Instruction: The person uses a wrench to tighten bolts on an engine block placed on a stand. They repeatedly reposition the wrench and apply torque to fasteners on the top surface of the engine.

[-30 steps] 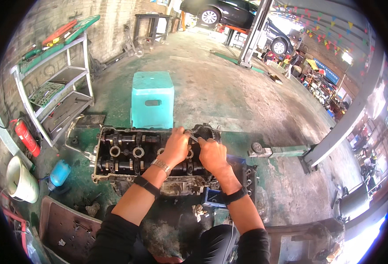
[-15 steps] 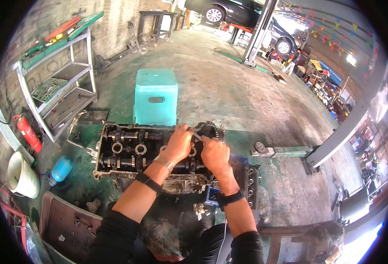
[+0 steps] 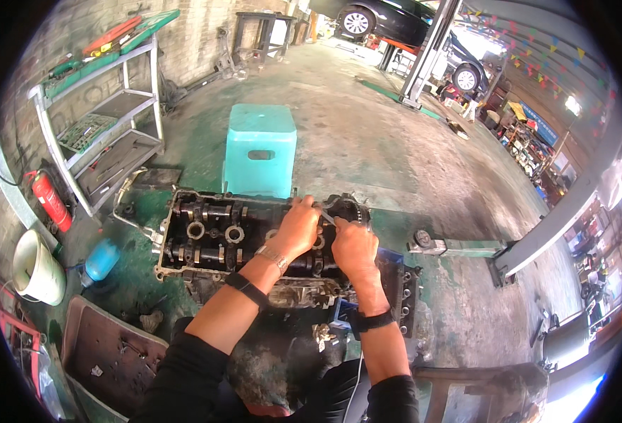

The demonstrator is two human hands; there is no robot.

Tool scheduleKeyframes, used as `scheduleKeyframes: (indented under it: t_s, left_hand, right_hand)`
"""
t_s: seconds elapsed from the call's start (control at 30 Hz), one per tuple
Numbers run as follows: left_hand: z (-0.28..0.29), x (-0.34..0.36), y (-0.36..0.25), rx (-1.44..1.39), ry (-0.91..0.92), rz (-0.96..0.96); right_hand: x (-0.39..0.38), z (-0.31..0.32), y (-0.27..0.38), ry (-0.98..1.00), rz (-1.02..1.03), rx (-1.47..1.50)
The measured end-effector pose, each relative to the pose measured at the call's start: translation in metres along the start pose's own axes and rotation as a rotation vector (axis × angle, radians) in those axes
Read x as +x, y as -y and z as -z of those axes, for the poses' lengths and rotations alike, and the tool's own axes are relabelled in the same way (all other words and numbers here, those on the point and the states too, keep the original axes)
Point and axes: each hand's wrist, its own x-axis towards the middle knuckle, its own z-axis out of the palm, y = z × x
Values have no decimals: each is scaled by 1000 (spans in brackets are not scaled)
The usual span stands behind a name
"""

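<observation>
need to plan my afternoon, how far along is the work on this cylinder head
Done: the cylinder head sits on the floor with its cover off, camshafts exposed. In hand: the left hand and right hand grip a slim metal tool at the head's right end, by the cam gear. Left: both camshafts are in place along the head, so the job looks early.

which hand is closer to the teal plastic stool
Left. The left hand works on the cylinder head just below the teal stool; the right hand sits lower and further right.
</observation>
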Motion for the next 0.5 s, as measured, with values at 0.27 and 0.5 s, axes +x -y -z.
scheduleKeyframes:
  t_s: [0.27, 0.5]
  left_hand:
    - [-3, 1, 3, -16, -15, -8]
    - [-5, 0, 3, 7, -50, -30]
  right_hand:
    - [-1, -1, 2, -35, -9, 7]
    - [-3, 3, 7, -31, -29, 4]
